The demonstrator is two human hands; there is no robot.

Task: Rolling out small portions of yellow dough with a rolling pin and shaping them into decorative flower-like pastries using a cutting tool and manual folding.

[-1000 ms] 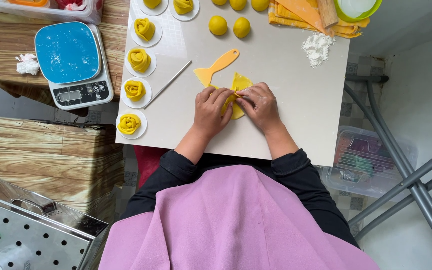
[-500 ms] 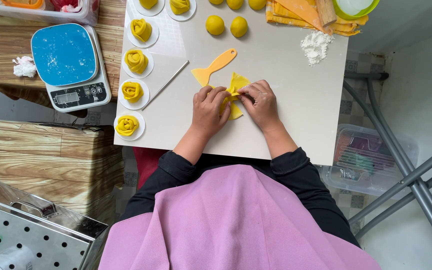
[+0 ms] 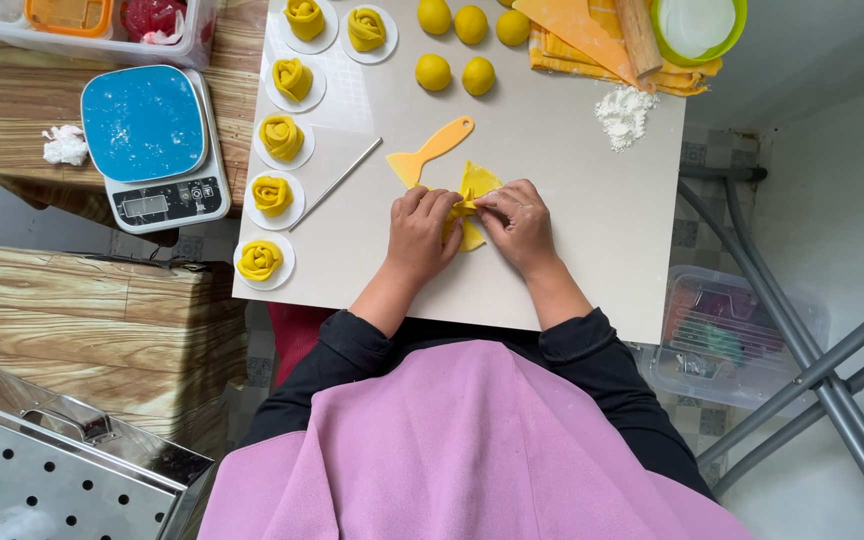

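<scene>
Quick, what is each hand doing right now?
Left hand: fingers curled, pinching the yellow dough piece on the white table.
Right hand: fingers curled, pinching the same dough from the other side.

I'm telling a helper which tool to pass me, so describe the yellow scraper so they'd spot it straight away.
Start at the white table, where both hands pinch a folded piece of yellow dough. Just beyond the left hand lies the yellow plastic scraper, flat on the table. Unlike the thin metal rod to its left, it is broad-bladed, with a handle angled toward the dough balls.
</scene>
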